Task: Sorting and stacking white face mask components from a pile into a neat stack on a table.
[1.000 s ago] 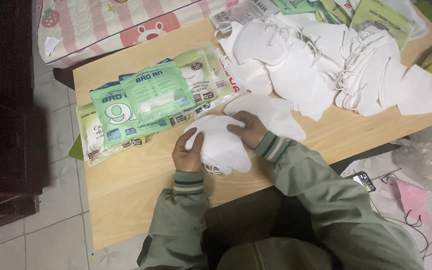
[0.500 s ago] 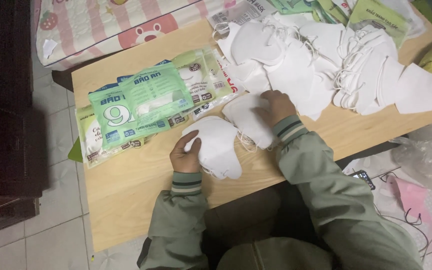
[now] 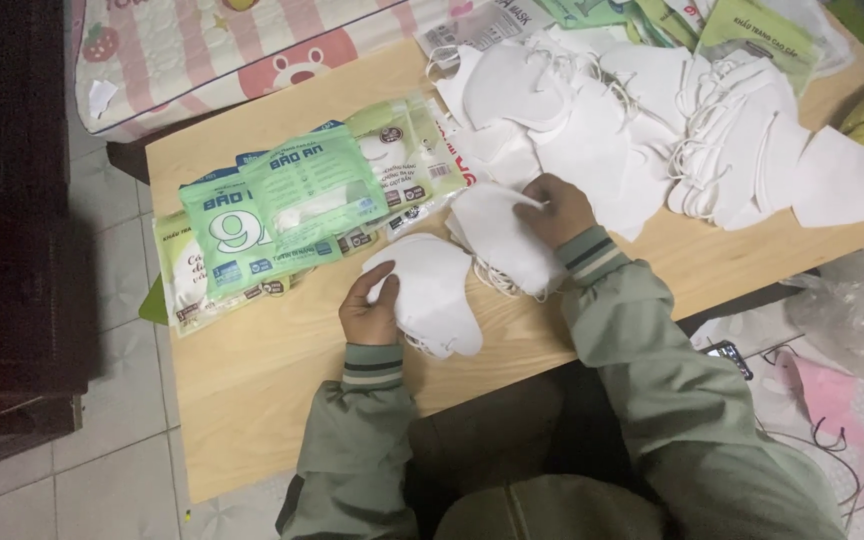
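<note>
left hand [image 3: 370, 312] grips white mask [image 3: 432, 292] — green packets [image 3: 282, 215] beside, mask heap [image 3: 672, 120] beyond

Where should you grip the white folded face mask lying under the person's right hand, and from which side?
Pinch the white folded face mask at its curved folded edge nearest the right hand, coming from above and from the right. It lies flat on the wooden table, so the thin edge is probably the easiest hold, and the elastic loops dangle below.
</note>
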